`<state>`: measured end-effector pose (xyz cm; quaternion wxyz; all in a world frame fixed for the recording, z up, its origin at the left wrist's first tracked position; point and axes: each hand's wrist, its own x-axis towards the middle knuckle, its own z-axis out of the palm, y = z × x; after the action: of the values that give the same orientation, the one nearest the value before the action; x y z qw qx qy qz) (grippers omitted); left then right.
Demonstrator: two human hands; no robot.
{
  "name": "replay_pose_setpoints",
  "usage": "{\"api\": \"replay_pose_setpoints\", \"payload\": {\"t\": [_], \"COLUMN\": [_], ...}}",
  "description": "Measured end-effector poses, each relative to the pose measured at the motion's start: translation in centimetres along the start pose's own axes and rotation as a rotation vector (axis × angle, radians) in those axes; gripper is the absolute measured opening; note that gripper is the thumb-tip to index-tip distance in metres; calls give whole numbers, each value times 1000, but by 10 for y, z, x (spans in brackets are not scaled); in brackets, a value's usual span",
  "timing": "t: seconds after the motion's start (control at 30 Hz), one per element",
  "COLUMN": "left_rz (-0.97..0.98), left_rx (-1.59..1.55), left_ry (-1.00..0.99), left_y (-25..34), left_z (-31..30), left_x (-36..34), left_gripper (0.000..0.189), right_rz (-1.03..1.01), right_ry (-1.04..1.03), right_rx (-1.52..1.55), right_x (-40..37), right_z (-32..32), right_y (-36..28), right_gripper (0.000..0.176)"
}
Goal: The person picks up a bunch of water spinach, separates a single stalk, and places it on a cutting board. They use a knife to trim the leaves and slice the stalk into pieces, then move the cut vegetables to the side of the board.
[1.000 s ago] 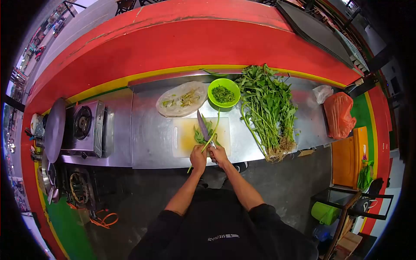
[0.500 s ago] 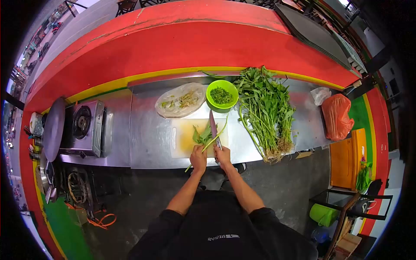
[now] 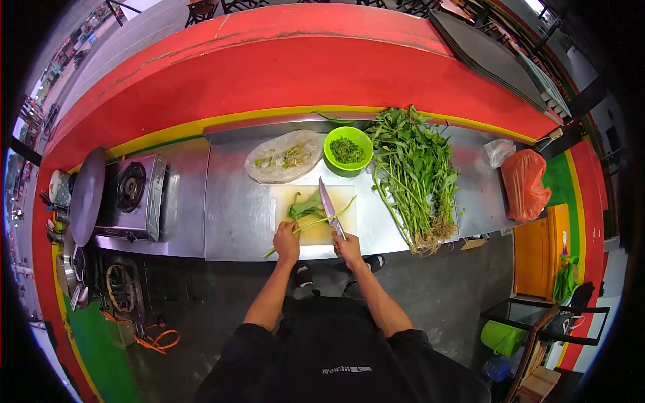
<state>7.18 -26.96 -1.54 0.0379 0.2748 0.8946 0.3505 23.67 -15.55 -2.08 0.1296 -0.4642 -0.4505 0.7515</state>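
My left hand [image 3: 287, 243] is closed around a long green leafy stem [image 3: 306, 212] at the lower left of the white cutting board [image 3: 277, 196]. Its leaves lie over the board and its thin end points up to the right. In my right hand [image 3: 348, 249] is a kitchen knife [image 3: 328, 205], gripped by the handle at the board's lower right, blade pointing away from me and crossing near the stem. Just beyond the board stands a lime-green bowl [image 3: 367, 160] of chopped greens [image 3: 346, 150].
A clear plastic bag [image 3: 263, 172] with stem scraps lies behind the board. To the right is a big heap of rooted leafy greens [image 3: 416, 174]. A gas stove [image 3: 132, 195] stands at the left, a red plastic bag [image 3: 524, 186] at the far right of the steel counter [image 3: 232, 228].
My left hand has moved left with the stem, away from the knife, and the stem now lies at a flatter slant. My right hand still holds the knife, slightly lower.
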Motion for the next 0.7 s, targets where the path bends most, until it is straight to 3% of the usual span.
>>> {"api": "replay_pose_setpoints", "payload": {"t": [0.2,0.27,0.33,0.43,0.47,0.53,0.57,0.7], "left_rz": [15,-7,-15,-38,-55,-29,-45,-106], "left_rx": [3,1,-33,-95,-124,-115,-122,-142], "left_ry": [-12,-54,-47,-32,-24,-5,9,30], "left_y": [-22,-22,-27,-35,-37,-39,-39,-34], "left_z": [-18,-25,-24,-18,-16,-15,-14,-14], "left_x": [1,0,-3,-4,-5,-6,-6,-8], "left_gripper": [14,19,21,23,23,23,23,21], "right_rz": [-90,-439,-413,-673,-677,-667,-775,-851], "right_ry": [-43,89,72,221,219,217,244,247], "right_rx": [-235,-656,-725,-929,-929,-1218,-1262,-1351], "right_x": [7,6,5,-2,-4,-8,-10,-11], "right_z": [13,17,23,31,32,33,35,33], "right_y": [2,-4,-14,-20,-21,-23,-23,-20], "right_gripper": [18,26,34,47,47,45,49,53]}}
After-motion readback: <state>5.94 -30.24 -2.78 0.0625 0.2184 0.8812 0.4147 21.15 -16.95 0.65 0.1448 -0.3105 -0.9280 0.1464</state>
